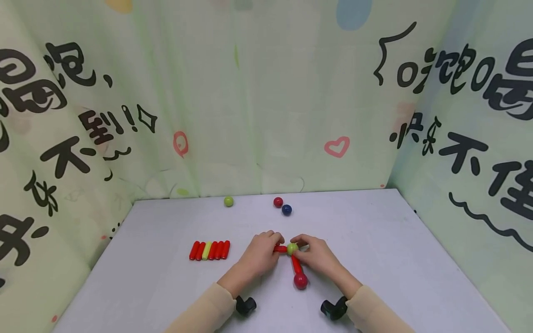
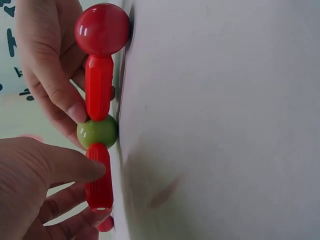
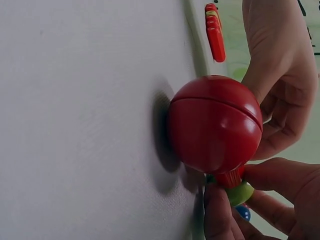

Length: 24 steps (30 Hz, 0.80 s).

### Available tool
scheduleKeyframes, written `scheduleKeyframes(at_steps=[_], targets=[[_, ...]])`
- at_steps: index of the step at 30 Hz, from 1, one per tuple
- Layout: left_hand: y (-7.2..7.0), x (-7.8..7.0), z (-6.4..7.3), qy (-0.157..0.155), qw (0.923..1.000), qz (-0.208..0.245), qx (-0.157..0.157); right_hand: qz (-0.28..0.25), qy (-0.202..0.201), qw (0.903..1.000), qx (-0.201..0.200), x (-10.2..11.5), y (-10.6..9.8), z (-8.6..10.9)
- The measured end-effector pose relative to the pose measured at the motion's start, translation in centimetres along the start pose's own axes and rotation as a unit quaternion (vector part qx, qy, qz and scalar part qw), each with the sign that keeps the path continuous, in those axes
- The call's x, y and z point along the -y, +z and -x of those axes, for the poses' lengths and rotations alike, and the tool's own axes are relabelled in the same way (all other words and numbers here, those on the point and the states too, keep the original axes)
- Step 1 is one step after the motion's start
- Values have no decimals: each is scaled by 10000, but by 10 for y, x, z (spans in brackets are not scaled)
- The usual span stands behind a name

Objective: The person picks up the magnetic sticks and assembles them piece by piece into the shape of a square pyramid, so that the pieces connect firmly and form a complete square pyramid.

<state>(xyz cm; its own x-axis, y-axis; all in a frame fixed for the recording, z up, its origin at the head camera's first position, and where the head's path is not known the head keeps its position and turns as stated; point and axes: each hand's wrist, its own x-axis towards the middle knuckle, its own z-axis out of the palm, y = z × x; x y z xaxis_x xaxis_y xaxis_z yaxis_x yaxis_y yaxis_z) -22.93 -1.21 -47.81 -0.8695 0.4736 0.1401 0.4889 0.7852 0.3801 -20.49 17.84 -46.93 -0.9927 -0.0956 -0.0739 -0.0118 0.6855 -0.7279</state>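
My left hand (image 1: 263, 252) pinches a short red stick (image 2: 100, 182) between thumb and fingers. One end of this stick meets a green ball (image 1: 292, 249); its other end is bare and shows a small hole. With thumb and fingertips, my right hand (image 1: 318, 253) holds the green ball. A second red stick (image 1: 296, 265) runs from that ball toward me and ends in a larger-looking red ball (image 1: 300, 280). In the right wrist view the red ball (image 3: 215, 125), with a groove across it, hides much of the joint.
Left of the hands, several red sticks (image 1: 215, 250) and one yellow-green stick (image 1: 206, 250) lie side by side. Toward the back edge of the white table (image 1: 166, 286) are a loose green ball (image 1: 228, 201), a red ball (image 1: 278, 202) and a blue ball (image 1: 287, 210). Printed curtains surround the table.
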Motion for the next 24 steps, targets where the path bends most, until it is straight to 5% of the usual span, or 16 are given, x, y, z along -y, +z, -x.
scheduleKeyframes(at_steps=[10,19,24], targets=[[-13,4,-7,-79,9998,96,183,-148,69,9999,-15,-2,2,0],[-19,6,-42,360,9934,-1050,276,-173,44,9998,-16,-5,2,-1],[-19,18,-63,396,9917,-1146,432,-308,22,9995,26,-4,4,-1]])
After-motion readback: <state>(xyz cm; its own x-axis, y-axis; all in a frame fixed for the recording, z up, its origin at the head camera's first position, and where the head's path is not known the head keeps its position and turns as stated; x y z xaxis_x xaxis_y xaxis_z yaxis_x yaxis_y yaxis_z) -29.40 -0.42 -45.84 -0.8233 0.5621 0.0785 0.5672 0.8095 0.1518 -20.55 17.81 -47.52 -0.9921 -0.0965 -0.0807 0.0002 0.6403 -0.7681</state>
